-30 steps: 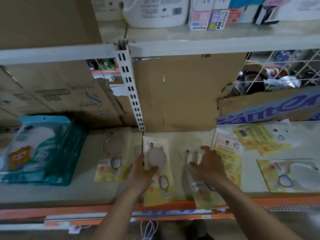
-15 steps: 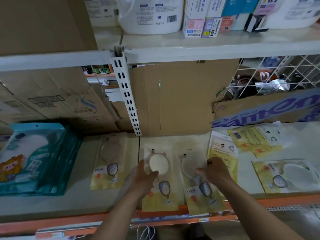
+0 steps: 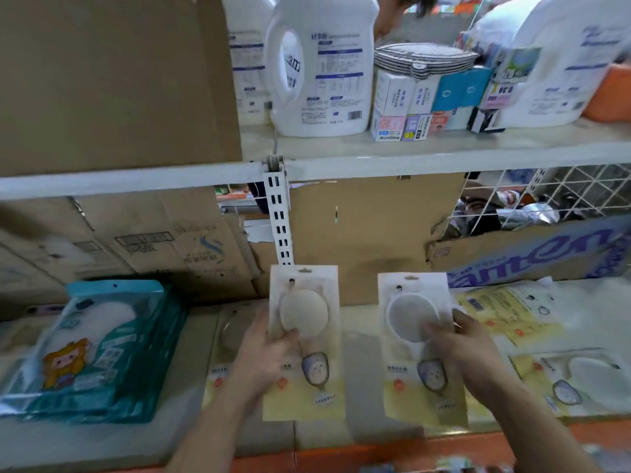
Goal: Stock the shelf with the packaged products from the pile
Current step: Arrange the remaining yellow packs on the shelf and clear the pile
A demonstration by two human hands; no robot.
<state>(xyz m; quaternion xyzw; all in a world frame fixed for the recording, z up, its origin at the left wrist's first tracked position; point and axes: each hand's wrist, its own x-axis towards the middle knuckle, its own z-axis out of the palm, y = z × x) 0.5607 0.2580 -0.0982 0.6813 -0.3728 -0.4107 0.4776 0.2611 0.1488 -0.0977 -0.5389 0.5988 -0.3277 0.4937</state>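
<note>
We hold one light, flat, bendable packet in each of our hands: left hand (image 3: 269, 356) grips the left packet (image 3: 304, 339), right hand (image 3: 461, 346) the right packet (image 3: 418, 339), over the shelf (image 3: 102, 438) front edge, by the stiffer middle.

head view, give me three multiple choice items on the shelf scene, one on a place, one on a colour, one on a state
1. Where is the white detergent jug?
A. on the upper shelf
B. on the lower shelf
C. in the left hand

2. What colour is the stack of packs at the left of the lower shelf?
A. red
B. teal
C. black

3. What is the left hand doing?
A. resting empty
B. gripping the jug
C. holding a yellow-bottomed pack

Answers: 1 A, it stands above the shelf rail. 2 B, the pouches are teal. 3 C, the grip closes on the pack's edge; the right hand holds another pack.
</note>
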